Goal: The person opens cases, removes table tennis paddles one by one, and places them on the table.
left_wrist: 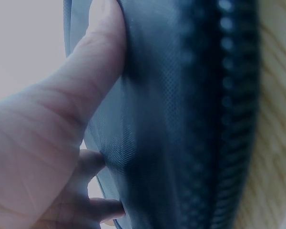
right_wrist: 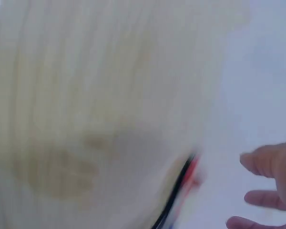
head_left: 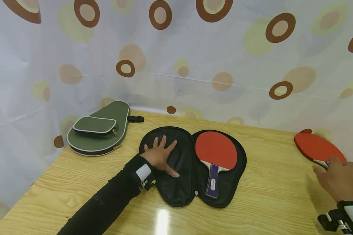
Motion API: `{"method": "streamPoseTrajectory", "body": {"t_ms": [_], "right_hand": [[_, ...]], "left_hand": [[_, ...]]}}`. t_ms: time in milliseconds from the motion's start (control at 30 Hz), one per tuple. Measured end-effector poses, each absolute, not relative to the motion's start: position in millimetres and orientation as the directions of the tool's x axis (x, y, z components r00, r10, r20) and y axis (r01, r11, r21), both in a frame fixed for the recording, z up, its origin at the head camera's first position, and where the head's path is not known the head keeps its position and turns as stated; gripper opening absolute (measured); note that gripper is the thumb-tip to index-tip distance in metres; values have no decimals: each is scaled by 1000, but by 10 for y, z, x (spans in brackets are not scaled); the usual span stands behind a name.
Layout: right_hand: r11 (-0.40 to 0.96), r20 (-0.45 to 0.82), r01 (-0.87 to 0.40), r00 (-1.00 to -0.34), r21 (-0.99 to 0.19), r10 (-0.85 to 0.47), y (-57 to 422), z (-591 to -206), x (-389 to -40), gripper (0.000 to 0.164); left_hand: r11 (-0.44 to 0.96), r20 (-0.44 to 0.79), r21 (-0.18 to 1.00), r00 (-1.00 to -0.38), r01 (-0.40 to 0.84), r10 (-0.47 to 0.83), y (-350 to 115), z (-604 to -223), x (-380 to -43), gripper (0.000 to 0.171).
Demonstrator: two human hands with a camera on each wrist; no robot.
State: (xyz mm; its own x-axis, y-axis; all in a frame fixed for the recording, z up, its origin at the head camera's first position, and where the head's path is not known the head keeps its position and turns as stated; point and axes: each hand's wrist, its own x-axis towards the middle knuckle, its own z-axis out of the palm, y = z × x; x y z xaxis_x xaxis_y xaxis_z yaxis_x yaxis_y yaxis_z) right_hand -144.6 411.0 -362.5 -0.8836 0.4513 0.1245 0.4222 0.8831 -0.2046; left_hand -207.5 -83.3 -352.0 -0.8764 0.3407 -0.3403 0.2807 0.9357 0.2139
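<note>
A black zippered paddle case [head_left: 176,156] lies unfolded on the table. My left hand [head_left: 160,156] rests on its left half with the fingers spread; in the left wrist view the thumb [left_wrist: 95,62] and fingertips touch the dark lining. In the case's right half sits a red table tennis paddle [head_left: 216,150], its purple handle [head_left: 212,182] toward me. At the far right, a second red paddle [head_left: 319,147] lies on the table. My right hand [head_left: 341,179] hovers over that paddle's handle end, fingers apart from it in the right wrist view, where the paddle [right_wrist: 181,191] is blurred.
A green paddle bag [head_left: 120,111] with pale piping, a small front pocket [head_left: 94,125] and a black strap [head_left: 136,118] lies at the back left. The wooden table [head_left: 270,195] meets a patterned cloth [head_left: 194,49] hanging behind it.
</note>
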Motion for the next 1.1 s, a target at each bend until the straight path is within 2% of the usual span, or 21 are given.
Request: {"method": "streamPoseTrajectory", "body": {"t_ms": [100, 167, 267, 400, 533, 667, 967, 1100], "right_hand": [[951, 216, 181, -947, -251, 238, 3564, -3484, -1362, 45], [952, 232, 29, -967, -304, 104, 3133, -3424, -1274, 42], [913, 134, -54, -991, -405, 1, 2425, -3355, -1121, 42], [885, 11, -66, -998, -460, -69, 1720, -3415, -992, 43], [916, 3, -78, -996, -392, -84, 1422, -3548, -971, 46], [940, 27, -63, -998, -336, -57, 1379, -3619, -1013, 51], [924, -107, 50, -994, -379, 9, 1422, -3626, -1149, 34], [907, -148, 96, -988, -411, 37, 1445, -3650, -1179, 35]], "left_hand": [[936, -340, 214, -877, 280, 340, -858, -3524, -2086, 121], [935, -339, 216, -877, 281, 342, -872, -3529, -2095, 121], [934, -335, 219, -878, 281, 343, -893, -3535, -2108, 122], [936, -329, 223, -882, 274, 337, -916, -3533, -2098, 121], [935, -327, 224, -883, 275, 338, -909, -3538, -2073, 121], [932, -319, 227, -883, 282, 345, -878, -3537, -2060, 121], [935, -327, 224, -882, 276, 339, -854, -3536, -2069, 122], [935, -332, 227, -881, 271, 336, -860, -3549, -2074, 123]]}}
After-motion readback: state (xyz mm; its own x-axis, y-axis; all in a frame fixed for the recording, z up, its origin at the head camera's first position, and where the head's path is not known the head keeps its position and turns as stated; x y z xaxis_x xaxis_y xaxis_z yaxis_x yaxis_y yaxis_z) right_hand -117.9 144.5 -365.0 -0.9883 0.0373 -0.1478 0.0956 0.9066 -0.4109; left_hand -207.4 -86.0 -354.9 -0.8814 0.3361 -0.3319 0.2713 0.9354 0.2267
